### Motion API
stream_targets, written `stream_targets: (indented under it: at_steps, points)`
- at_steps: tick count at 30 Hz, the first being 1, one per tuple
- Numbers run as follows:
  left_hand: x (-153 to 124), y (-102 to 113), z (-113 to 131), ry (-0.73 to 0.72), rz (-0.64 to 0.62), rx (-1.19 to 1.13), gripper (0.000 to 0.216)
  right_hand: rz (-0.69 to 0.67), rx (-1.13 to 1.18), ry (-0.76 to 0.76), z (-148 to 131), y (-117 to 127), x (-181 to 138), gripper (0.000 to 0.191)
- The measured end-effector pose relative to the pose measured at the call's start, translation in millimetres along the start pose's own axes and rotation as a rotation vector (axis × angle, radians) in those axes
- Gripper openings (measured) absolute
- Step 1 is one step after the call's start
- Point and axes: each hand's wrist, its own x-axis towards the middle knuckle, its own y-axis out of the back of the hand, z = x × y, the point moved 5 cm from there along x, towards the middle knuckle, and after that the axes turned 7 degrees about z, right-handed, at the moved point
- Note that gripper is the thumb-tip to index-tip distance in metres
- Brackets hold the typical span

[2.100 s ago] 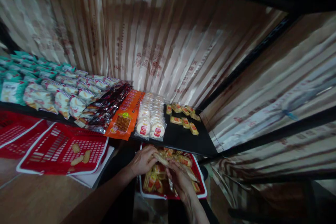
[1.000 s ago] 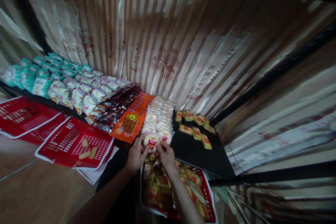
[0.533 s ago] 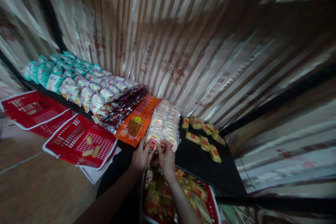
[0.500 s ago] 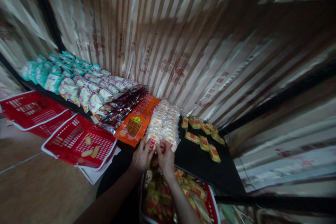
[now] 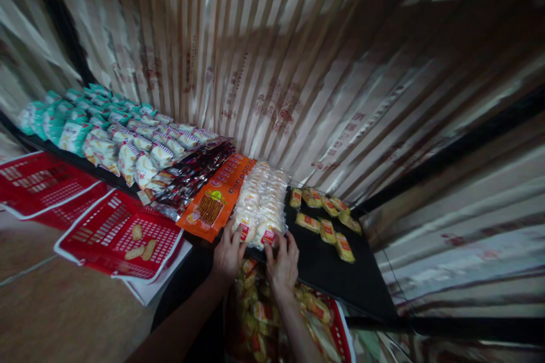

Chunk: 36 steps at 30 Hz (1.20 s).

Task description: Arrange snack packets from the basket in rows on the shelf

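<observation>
Two rows of round white crackers in clear wrappers (image 5: 256, 195) stand on the black shelf, with red labels on the front packs. My left hand (image 5: 229, 255) touches the lower left edge of the front left cracker pack (image 5: 244, 231), its thumb and fingers apart. Against the front right cracker pack (image 5: 268, 235) rests my right hand (image 5: 283, 264), thumb at its front and fingers spread along its right side. Neither hand lifts a pack. Below my forearms, a red basket (image 5: 343, 323) holds many yellow-wrapped snacks (image 5: 266, 312).
Several yellow packets (image 5: 327, 231) lie right of the crackers on the black shelf (image 5: 361, 278). Leftward are an orange snack bag (image 5: 217, 198), dark shiny packets (image 5: 200, 173), white bags (image 5: 145, 161) and teal bags (image 5: 72, 130). Another red basket (image 5: 97, 238) with a few snacks stands lower left.
My right hand has moved from between the two front packs to the outer right side, its fingers spreading. My left hand stays at the left pack. The view has shifted slightly.
</observation>
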Motion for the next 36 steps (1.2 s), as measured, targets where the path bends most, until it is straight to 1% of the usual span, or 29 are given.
stream_targets:
  at_steps: [4, 8, 11, 13, 16, 18, 20, 22, 25, 28, 30, 32, 34, 36]
  points:
    - [1, -1, 2, -0.013, -0.003, 0.013, 0.034, -0.054, 0.062, -0.058, 5, -11, -2, 0.045]
    - [1, 3, 2, -0.017, -0.012, -0.026, 0.036, -0.057, 0.131, -0.052, 4, -7, -4, 0.045]
    - [-1, 7, 3, -0.018, -0.023, -0.054, 0.037, 0.005, 0.220, -0.025, 6, 6, -9, 0.044]
    - [-2, 9, 4, -0.024, -0.025, -0.062, 0.038, 0.055, 0.268, -0.010, 12, 18, -16, 0.041]
    - [-4, 10, 5, -0.022, -0.031, -0.051, 0.041, 0.099, 0.282, -0.006, 32, 35, -33, 0.036]
    - [-5, 11, 4, -0.014, -0.042, -0.033, 0.040, 0.091, 0.249, -0.028, 54, 46, -45, 0.036]
    - [-7, 12, 3, -0.014, -0.047, -0.027, 0.038, 0.031, 0.179, -0.083, 81, 56, -58, 0.039]
    - [-10, 14, 4, -0.054, -0.052, -0.039, 0.036, -0.047, 0.087, -0.153, 110, 66, -71, 0.044]
    - [-15, 15, 12, -0.208, -0.100, -0.080, 0.037, -0.208, -0.025, -0.232, 148, 79, -88, 0.045]
    - [-23, 13, 21, -0.359, -0.211, -0.114, 0.032, -0.412, -0.106, -0.288, 174, 84, -103, 0.045]
    - [-30, 11, 25, -0.395, -0.295, -0.118, 0.028, -0.498, -0.133, -0.282, 182, 84, -111, 0.047]
    - [-37, 9, 30, -0.401, -0.358, -0.110, 0.026, -0.533, -0.135, -0.233, 183, 83, -116, 0.046]
    - [-45, 7, 34, -0.407, -0.392, -0.104, 0.024, -0.533, -0.127, -0.183, 180, 82, -119, 0.043]
    - [-53, 6, 38, -0.415, -0.419, -0.111, 0.022, -0.508, -0.127, -0.170, 176, 83, -120, 0.041]
